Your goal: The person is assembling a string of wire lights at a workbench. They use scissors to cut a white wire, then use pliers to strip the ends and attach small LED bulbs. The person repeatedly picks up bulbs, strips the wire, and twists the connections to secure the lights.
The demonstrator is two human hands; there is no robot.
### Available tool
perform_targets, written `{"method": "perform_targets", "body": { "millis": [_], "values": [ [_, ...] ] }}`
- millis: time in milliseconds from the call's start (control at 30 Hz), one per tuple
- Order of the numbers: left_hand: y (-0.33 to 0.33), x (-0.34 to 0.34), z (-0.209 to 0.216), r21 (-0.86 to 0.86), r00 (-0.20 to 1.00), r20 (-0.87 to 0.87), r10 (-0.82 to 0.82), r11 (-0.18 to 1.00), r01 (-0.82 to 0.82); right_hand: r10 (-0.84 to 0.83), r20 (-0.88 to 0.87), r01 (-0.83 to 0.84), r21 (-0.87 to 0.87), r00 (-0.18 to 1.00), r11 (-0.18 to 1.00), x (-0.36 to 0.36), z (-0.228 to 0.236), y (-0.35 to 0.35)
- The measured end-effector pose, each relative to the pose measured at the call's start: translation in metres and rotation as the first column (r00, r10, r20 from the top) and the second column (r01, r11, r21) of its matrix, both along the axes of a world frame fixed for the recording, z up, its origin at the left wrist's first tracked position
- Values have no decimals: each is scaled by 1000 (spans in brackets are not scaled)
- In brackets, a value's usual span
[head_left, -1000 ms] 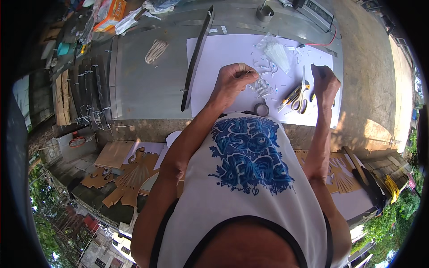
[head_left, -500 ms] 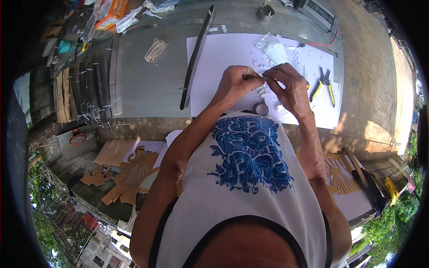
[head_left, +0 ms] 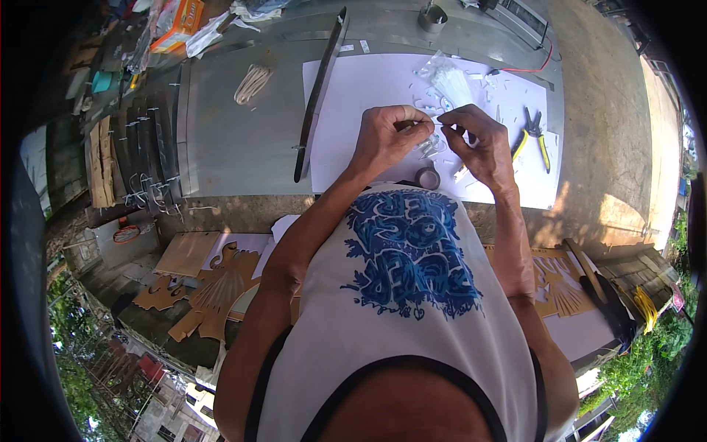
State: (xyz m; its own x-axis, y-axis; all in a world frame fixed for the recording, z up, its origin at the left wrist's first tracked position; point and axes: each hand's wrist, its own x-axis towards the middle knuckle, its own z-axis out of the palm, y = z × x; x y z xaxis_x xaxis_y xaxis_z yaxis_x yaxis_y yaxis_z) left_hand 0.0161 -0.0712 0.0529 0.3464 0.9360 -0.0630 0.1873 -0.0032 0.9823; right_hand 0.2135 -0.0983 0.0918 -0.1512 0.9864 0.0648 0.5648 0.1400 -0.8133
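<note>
Over the white sheet, my left hand and my right hand meet nearly tip to tip. Both are closed in a pinch, thumb against finger. A tiny pale, thin piece shows in the gap between them, too small to name. Just beyond my fingers lies a clear plastic bag of white strips, with small white scraps scattered around it. A dark tape roll sits close below my hands. Yellow-and-black wire strippers lie to the right of my right hand.
A long dark bar crosses the sheet's left edge on the grey metal table. Bundled white cord lies left of it. At the back stand a metal cup and a grey device with a red lead. Dark strips lie far left.
My fingertips have drawn slightly apart, and a bit of the pale piece shows between them. The view has shifted a little; the things on the table stay put.
</note>
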Motion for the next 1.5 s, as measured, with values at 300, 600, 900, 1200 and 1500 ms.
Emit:
{"method": "perform_targets", "body": {
  "millis": [300,600,900,1200,1500],
  "values": [
    [1,-1,4,8,999,-40,5,1000,-4,24,34,-26,57,999,998,-5,-3,-2],
    [0,1,3,-39,998,-61,-10,999,8,20,41,-25,125,999,992,-6,-8,-2],
    [-7,0,13,43,999,-18,-44,998,45,50,169,-94,268,984,959,-13,-3,-10],
    [-14,-3,6,69,999,43,-26,997,23,-250,303,134,358,920,924,14,-24,14],
    [11,-44,-28,-506,859,464,217,861,56,-420,397,312,310,816,898,128,-44,27]
  ]
}}
